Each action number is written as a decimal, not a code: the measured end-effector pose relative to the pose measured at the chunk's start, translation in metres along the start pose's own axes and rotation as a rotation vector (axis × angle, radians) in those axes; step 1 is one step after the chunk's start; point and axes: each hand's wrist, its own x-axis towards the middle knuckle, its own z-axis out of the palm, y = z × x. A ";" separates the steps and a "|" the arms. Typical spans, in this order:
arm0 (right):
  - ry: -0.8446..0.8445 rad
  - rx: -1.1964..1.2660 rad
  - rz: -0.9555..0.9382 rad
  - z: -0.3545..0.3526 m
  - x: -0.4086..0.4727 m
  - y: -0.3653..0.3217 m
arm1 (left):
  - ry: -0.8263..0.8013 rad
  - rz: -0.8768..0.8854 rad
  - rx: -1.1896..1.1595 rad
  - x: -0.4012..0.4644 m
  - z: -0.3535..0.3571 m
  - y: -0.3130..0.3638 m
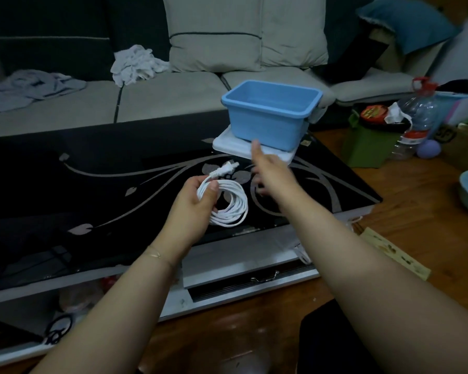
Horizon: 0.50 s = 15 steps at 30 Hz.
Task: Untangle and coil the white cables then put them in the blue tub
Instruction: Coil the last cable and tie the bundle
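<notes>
1. Fingers of the left hand (193,202) are wrapped around one side of the white cable (231,205), holding the coil together so its loops do not fall open.
2. Right hand (270,171) is free of any object, its fingers loosely spread; it is blurred and reaches toward the blue tub (270,114).
3. Relative to the tub, the coil hangs nearer to the person and to the left, with its plug (224,170) pointing at the tub.
4. To my judgement, the tub holds no cable yet.

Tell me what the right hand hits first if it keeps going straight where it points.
Probably the blue tub: the right hand points at its near wall, above the white lid underneath. Depth is unclear.
</notes>
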 end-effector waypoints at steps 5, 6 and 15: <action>0.217 -0.660 0.025 -0.047 0.036 0.042 | -0.061 -0.097 0.038 0.004 -0.004 -0.001; 0.130 -0.748 0.028 -0.049 0.037 0.048 | -0.080 -0.113 0.051 0.005 -0.005 -0.001; 0.049 -1.010 0.000 -0.040 0.045 0.054 | -0.222 -0.120 0.404 0.008 -0.018 -0.003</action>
